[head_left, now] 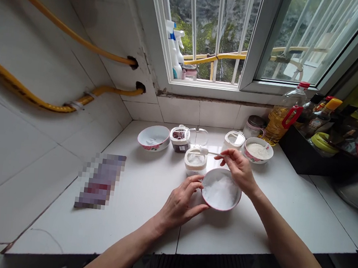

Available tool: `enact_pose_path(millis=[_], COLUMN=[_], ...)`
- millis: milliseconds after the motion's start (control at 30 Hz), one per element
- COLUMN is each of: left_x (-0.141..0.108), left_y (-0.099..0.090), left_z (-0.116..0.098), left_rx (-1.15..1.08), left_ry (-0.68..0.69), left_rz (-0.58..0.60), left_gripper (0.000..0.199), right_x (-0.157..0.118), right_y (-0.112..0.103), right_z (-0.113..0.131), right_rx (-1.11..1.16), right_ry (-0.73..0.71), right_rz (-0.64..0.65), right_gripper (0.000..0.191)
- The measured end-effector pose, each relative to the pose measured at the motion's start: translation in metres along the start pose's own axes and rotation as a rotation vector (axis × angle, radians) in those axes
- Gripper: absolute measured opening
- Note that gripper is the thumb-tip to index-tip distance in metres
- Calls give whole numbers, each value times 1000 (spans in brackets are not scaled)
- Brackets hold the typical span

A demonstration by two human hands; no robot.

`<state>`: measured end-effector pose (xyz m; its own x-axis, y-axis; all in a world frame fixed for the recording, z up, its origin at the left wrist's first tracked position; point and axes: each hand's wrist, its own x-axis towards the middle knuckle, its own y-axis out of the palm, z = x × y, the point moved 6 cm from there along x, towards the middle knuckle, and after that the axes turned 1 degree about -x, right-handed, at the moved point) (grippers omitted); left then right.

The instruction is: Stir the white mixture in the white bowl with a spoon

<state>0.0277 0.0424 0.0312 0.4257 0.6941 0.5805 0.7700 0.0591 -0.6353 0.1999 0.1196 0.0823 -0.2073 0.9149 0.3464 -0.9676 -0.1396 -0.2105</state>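
A bowl [221, 190] of white grains stands on the white tiled counter [142, 216]. My left hand [181, 201] grips its left rim, thumb low and fingers above. Pinched in my right hand [238, 169] is a small white spoon [212, 153], its head over the open mouth of a clear jar [195, 162] just behind the bowl. That jar's lid is tilted up. Behind it to the left stands a jar with dark contents [180, 139]. Another white-lidded jar [233, 140] is behind my right hand, partly hidden by it.
At the back left is a floral bowl [154, 138]; at the back right, a bowl of pale powder [258, 151]. An oil bottle [278, 120] and a black bin [303, 153] with bottles stand right. A blurred packet [101, 181] lies left.
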Motion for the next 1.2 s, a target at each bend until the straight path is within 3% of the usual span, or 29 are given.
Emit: enact_pose_path(millis=[133,200,400,500,633,833,1067,1200], left_x=[0,0,2,2,2,1,1,1], left_y=[-1,-1,-3,-3,-2,-1,-2,-2], left_z=[0,-1,-3,-4,-3,-2,-2,-2], left_rx=[0,0,-1,-10,-1,5,-8,-4], left_ry=[1,1,11,11,5,2,0,-2], left_rz=[-8,-11,-10,-4,-1,-12,-7,-11], left_gripper=[33,33,33,32,33,34,34,33], right_x=[-8,-11,-10,-11,-15,-19,-14,-13], right_y=[17,18,-8,-14,-1,21,7,4], right_z=[14,20,29,34,34,23,26,26], right_rx=[-450,-537,-355,-451,-681,-688,-640,-555], right_ry=[-320,-413,-251,-292,-464,-462,-386,-311], right_rz=[93,93,1,22,128,346,228,226], right_gripper=[19,22,15,15,13,16,16,17])
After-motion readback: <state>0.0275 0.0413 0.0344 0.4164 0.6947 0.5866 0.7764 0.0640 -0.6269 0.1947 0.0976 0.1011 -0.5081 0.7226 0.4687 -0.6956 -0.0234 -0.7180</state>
